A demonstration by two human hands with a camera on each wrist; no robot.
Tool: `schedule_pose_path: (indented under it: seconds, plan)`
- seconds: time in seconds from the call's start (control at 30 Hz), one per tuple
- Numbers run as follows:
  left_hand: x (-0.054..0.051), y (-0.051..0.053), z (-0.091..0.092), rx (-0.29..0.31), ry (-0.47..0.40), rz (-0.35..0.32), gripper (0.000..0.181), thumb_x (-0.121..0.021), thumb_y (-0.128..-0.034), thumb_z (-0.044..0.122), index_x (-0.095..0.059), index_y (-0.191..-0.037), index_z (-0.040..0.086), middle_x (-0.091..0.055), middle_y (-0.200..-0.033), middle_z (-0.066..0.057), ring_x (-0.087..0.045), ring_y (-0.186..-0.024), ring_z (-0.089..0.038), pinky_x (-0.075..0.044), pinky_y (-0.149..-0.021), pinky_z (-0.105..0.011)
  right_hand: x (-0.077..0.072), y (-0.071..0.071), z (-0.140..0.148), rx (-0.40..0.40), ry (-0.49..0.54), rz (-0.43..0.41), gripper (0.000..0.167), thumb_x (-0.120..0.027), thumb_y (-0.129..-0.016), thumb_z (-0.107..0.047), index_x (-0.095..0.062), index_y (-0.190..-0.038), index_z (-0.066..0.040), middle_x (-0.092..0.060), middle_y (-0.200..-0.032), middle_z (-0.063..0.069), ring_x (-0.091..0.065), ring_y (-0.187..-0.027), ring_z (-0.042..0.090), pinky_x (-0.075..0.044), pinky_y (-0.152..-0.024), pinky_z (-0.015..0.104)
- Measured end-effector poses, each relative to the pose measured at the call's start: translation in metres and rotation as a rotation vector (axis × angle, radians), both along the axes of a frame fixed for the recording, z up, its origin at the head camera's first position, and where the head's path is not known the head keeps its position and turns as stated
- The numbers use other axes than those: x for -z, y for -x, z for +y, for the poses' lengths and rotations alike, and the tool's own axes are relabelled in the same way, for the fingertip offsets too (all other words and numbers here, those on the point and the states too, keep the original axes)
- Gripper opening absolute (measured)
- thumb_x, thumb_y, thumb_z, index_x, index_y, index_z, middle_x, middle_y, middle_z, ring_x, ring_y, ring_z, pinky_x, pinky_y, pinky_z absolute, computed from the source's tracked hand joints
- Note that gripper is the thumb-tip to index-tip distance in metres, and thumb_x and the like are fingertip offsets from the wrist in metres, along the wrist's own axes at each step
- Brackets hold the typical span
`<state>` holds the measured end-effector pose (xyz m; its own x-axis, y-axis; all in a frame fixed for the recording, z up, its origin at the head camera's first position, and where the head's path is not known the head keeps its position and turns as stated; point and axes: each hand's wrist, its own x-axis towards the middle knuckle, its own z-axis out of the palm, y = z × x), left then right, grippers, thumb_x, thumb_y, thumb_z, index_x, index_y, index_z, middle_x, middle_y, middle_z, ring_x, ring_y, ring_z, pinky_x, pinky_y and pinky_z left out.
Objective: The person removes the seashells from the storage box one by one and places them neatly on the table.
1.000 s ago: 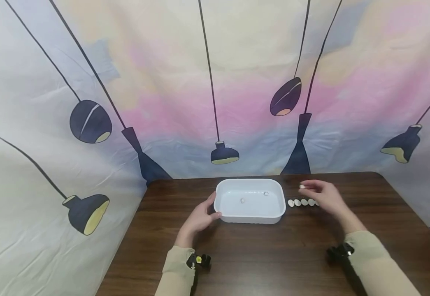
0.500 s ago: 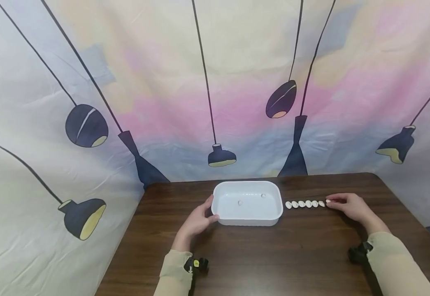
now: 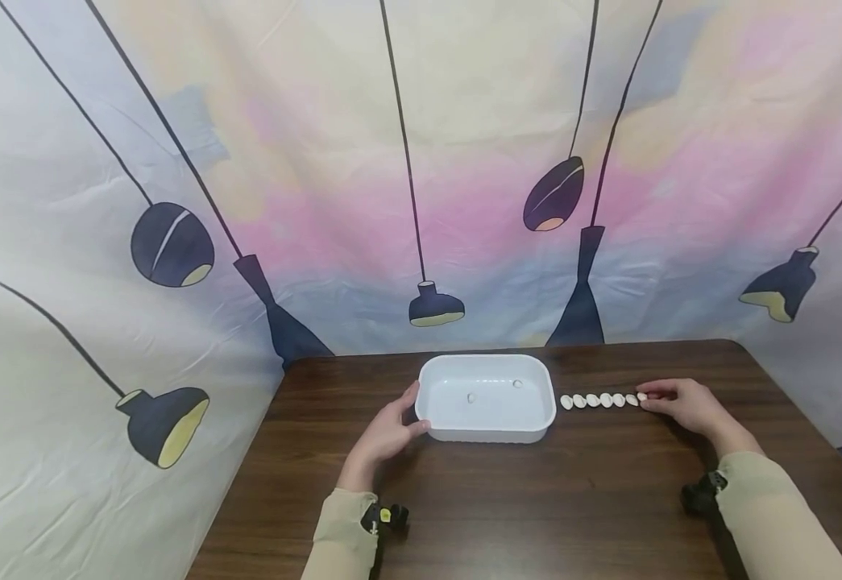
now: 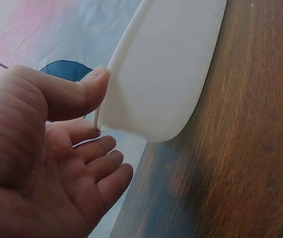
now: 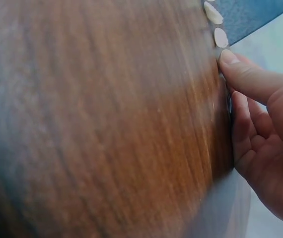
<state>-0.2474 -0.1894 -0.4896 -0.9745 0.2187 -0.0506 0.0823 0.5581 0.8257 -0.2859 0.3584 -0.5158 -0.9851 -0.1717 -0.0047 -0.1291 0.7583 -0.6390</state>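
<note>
A white rectangular basin [image 3: 486, 433] stands on the table, with two small pale pieces lying inside it. My left hand [image 3: 384, 435] holds the basin's left end, thumb and index finger at its rim; in the left wrist view the other fingers are off it. To the right of the basin, several small white shells [image 3: 593, 400] lie in a straight row. At the row's right end, my right hand [image 3: 689, 404] pinches one more shell [image 3: 642, 396] between thumb and fingers, down at the table. In the right wrist view the thumb mostly hides that shell.
The dark wooden table [image 3: 522, 507] has a rounded far right corner. Behind it hangs a cloth backdrop [image 3: 479, 201] printed with lamps, close to the table's far edge. Dark devices are strapped to both wrists.
My right hand has brought a shell from above the row down to its right end, moving right and lower. The left hand stays at the basin.
</note>
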Motion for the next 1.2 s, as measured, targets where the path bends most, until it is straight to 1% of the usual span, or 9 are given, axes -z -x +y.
schedule_pose_path:
  seconds: [0.17,0.47,0.6,0.73,0.83,0.93,1.03,1.13,1.2]
  plan:
    - [-0.001,0.0,0.001,0.003,-0.005,0.006,0.081,-0.074,-0.0997,0.017,-0.032,-0.168,0.006,-0.03,-0.174,-0.012,-0.028,-0.16,-0.037,-0.024,-0.126,-0.064,-0.001,0.0,0.0,0.014,0.025,-0.009,0.041,-0.079,-0.099,-0.019,-0.072,-0.129,0.008,-0.075,-0.106,0.013,-0.069,-0.092,0.022,-0.057,-0.077,0.039]
    - [-0.001,0.0,0.0,0.004,-0.004,0.009,0.08,-0.074,-0.0997,0.015,-0.032,-0.168,0.006,-0.029,-0.174,-0.012,-0.028,-0.16,-0.036,-0.024,-0.126,-0.063,0.001,0.0,0.0,0.018,0.049,-0.021,0.045,-0.079,-0.098,-0.019,-0.069,-0.131,0.01,-0.075,-0.107,0.013,-0.069,-0.094,0.023,-0.057,-0.078,0.038]
    - [-0.002,0.0,0.0,0.004,-0.004,0.007,0.081,-0.074,-0.0996,0.016,-0.032,-0.168,0.006,-0.029,-0.174,-0.012,-0.028,-0.16,-0.036,-0.024,-0.127,-0.062,0.001,-0.001,0.002,0.045,0.061,-0.025,0.049,-0.082,-0.095,-0.019,-0.068,-0.132,0.01,-0.076,-0.108,0.015,-0.071,-0.096,0.024,-0.056,-0.08,0.037]
    - [-0.003,0.0,0.001,0.003,-0.013,0.0,0.08,-0.074,-0.0998,0.015,-0.032,-0.168,0.005,-0.029,-0.174,-0.013,-0.027,-0.16,-0.036,-0.024,-0.127,-0.061,0.001,-0.003,0.003,0.077,0.067,-0.017,0.05,-0.083,-0.094,-0.021,-0.069,-0.131,0.01,-0.076,-0.108,0.016,-0.071,-0.099,0.029,-0.055,-0.084,0.041]
    - [-0.004,0.0,0.002,0.004,-0.015,-0.005,0.08,-0.073,-0.1001,0.014,-0.031,-0.168,0.005,-0.028,-0.174,-0.012,-0.026,-0.16,-0.035,-0.024,-0.127,-0.06,-0.002,-0.005,0.003,0.099,0.077,-0.001,0.05,-0.08,-0.098,-0.026,-0.069,-0.131,0.009,-0.076,-0.112,0.021,-0.07,-0.105,0.038,-0.054,-0.088,0.047]
    - [-0.004,0.0,0.002,0.009,-0.013,-0.002,0.08,-0.073,-0.0998,0.014,-0.032,-0.168,0.005,-0.029,-0.174,-0.013,-0.026,-0.16,-0.036,-0.024,-0.127,-0.059,-0.007,-0.006,-0.003,0.127,0.094,0.051,0.051,-0.074,-0.103,-0.035,-0.069,-0.133,0.007,-0.073,-0.122,0.027,-0.067,-0.113,0.044,-0.054,-0.089,0.05]
    - [-0.004,0.0,0.002,0.011,-0.013,-0.001,0.081,-0.074,-0.0993,0.014,-0.032,-0.167,0.004,-0.029,-0.174,-0.014,-0.027,-0.16,-0.036,-0.025,-0.127,-0.06,-0.02,-0.005,-0.019,0.134,0.131,0.122,0.05,-0.07,-0.105,-0.039,-0.071,-0.133,0.003,-0.071,-0.128,0.028,-0.067,-0.109,0.04,-0.054,-0.084,0.044]
    - [-0.003,0.001,0.002,0.011,-0.011,-0.002,0.081,-0.074,-0.099,0.014,-0.032,-0.167,0.004,-0.029,-0.174,-0.014,-0.027,-0.16,-0.036,-0.025,-0.127,-0.059,-0.034,0.0,-0.049,0.076,0.171,0.179,0.045,-0.07,-0.105,-0.039,-0.074,-0.131,-0.002,-0.074,-0.125,0.021,-0.068,-0.098,0.023,-0.053,-0.077,0.032]
    - [-0.003,0.001,0.002,0.009,-0.012,-0.005,0.081,-0.074,-0.0989,0.014,-0.032,-0.167,0.004,-0.029,-0.174,-0.013,-0.027,-0.16,-0.036,-0.025,-0.127,-0.06,-0.044,0.004,-0.074,0.009,0.206,0.186,0.041,-0.072,-0.104,-0.035,-0.075,-0.129,-0.003,-0.076,-0.12,0.017,-0.067,-0.09,0.016,-0.053,-0.073,0.028]
